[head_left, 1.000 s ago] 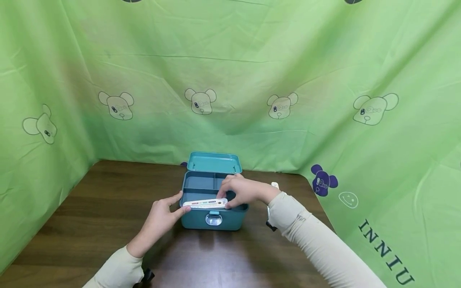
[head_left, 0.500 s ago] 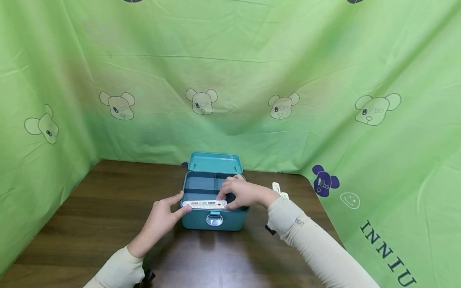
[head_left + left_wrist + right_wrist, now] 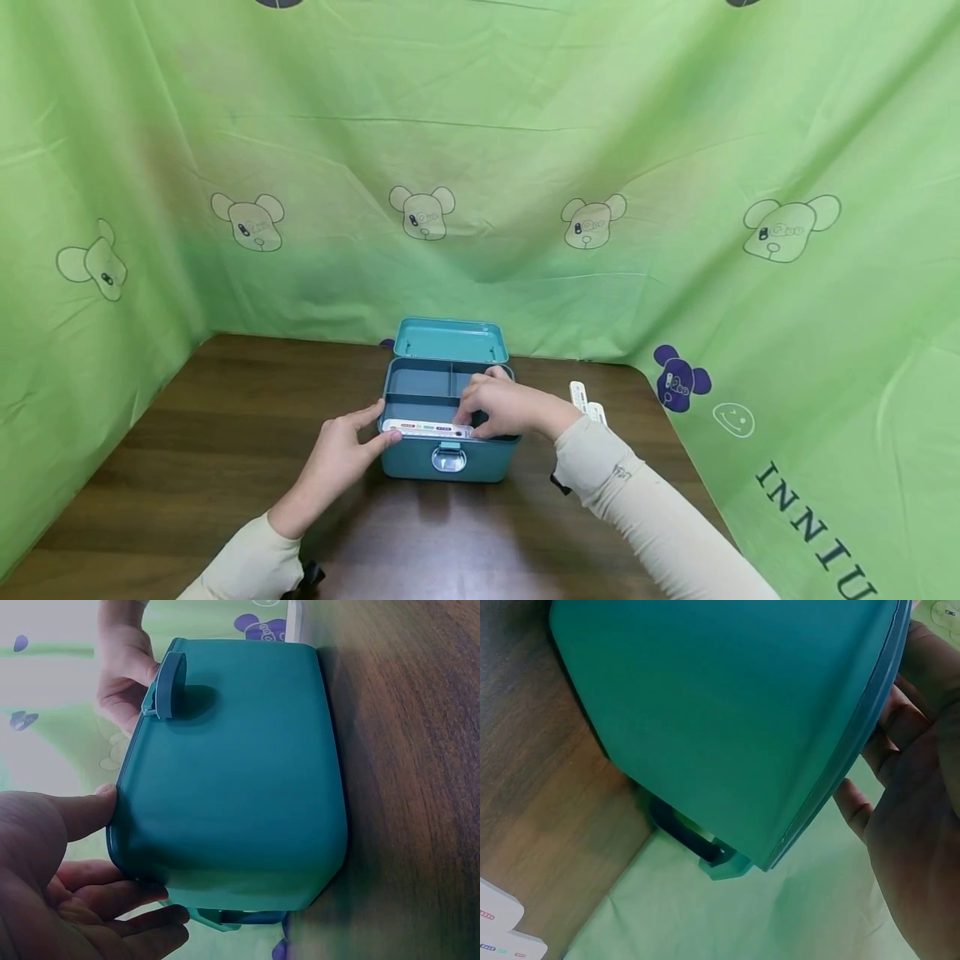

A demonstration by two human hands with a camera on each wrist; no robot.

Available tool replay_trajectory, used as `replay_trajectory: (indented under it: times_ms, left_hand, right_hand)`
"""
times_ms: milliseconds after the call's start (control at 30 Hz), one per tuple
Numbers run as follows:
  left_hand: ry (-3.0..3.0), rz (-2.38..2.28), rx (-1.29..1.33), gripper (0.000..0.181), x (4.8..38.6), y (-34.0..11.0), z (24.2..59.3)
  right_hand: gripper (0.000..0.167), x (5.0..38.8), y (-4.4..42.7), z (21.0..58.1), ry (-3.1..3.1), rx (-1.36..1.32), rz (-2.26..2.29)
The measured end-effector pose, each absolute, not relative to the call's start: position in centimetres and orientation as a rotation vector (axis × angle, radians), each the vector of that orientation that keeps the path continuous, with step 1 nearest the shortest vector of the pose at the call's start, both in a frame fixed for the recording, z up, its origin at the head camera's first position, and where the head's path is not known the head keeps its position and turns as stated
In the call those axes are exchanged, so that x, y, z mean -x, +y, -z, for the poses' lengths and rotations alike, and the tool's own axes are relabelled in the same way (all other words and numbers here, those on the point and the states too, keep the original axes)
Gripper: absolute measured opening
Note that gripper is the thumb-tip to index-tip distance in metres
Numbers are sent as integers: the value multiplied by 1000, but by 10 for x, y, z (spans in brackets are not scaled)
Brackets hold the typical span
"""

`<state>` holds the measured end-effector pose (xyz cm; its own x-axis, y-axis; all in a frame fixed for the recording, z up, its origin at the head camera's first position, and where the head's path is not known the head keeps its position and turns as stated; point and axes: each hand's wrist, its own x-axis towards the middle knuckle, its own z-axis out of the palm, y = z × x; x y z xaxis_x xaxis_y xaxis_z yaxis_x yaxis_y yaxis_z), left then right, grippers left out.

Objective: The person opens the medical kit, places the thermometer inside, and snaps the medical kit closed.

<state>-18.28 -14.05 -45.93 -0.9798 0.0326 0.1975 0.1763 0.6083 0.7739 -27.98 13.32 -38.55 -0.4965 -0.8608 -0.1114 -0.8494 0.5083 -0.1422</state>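
Note:
A teal lidded storage box (image 3: 480, 463) stands on the table with its lid (image 3: 450, 340) raised at the back. Inside its front compartment lies a white flat strip (image 3: 423, 428) with rounded ends and coloured print, along the front wall. My right hand (image 3: 506, 406) reaches over the right side, thumb and fingers pinching the strip's right end; the fingertips are partly hidden. At the front left corner my left hand (image 3: 336, 454) holds the box. In the left wrist view, its thumb touches the front rim and the fingers of this hand (image 3: 67, 892) lie against the side wall.
Two more white printed strips (image 3: 577, 395) lie on the table right of the box, partly behind the right forearm. A divider (image 3: 451, 379) splits the rear of the box. Green printed cloth (image 3: 480, 275) hangs behind and beside the wooden table (image 3: 225, 417).
The white strip has sunk lower behind the front rim, its face less visible. My right hand has followed it slightly down; my left hand keeps its place at the corner.

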Motion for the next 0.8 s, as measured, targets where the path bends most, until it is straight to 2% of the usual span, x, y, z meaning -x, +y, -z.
replay_trajectory:
  times_ms: [200, 433, 800]
  left_hand:
    - [-2664, 1298, 163, 69, 181, -142, 459]
    - [-2645, 1310, 205, 66, 184, -138, 459]
    - [-2653, 1308, 184, 66, 184, -140, 459]
  right_hand:
    - [21, 279, 133, 386, 2569, 1479, 121]
    - [16, 276, 149, 387, 2750, 1495, 356]
    - [30, 252, 178, 382, 3018, 1329, 672]
